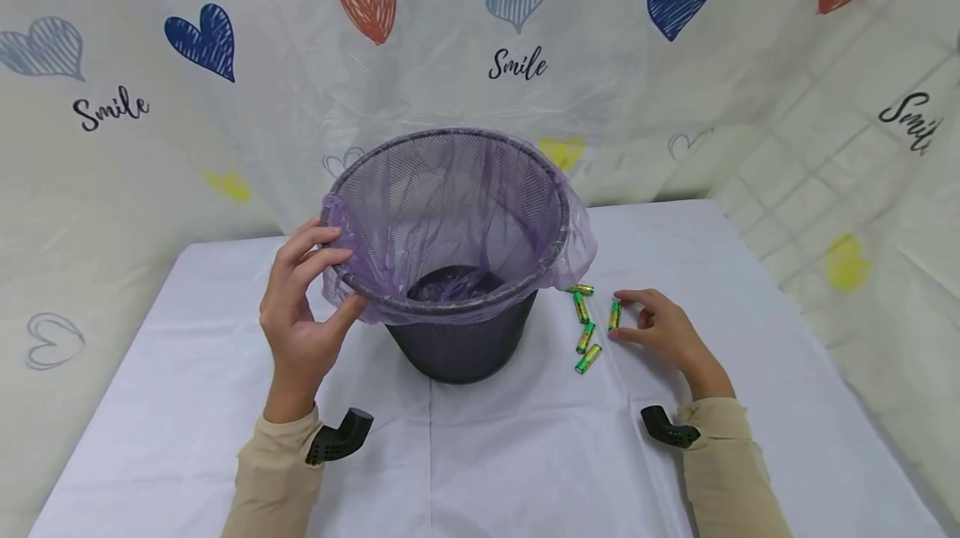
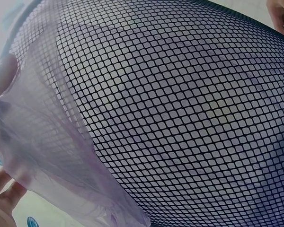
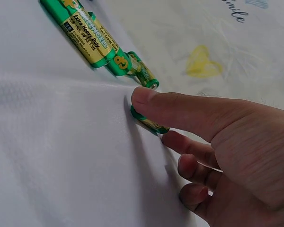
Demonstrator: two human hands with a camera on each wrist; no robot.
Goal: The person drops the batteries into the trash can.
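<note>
A black mesh wastebasket [image 1: 457, 346] lined with a thin purple bag [image 1: 573, 246] stands tilted toward me, its mouth facing up. My left hand [image 1: 303, 304] holds the rim at its left side, fingers over the edge and thumb in front. The left wrist view is filled by the mesh wall [image 2: 180, 113], with the bag folded outside it. To the right of the basket, my right hand [image 1: 663, 334] pinches a green and yellow battery [image 1: 615, 315] between thumb and fingertips, low at the tablecloth. The thumb partly covers this battery in the right wrist view.
Several more green batteries [image 1: 586, 338] lie in a loose row between the basket and my right hand. A white cloth [image 1: 487, 455] covers the table. Behind it hangs a pale curtain [image 1: 435, 87] printed with hearts and "Smile".
</note>
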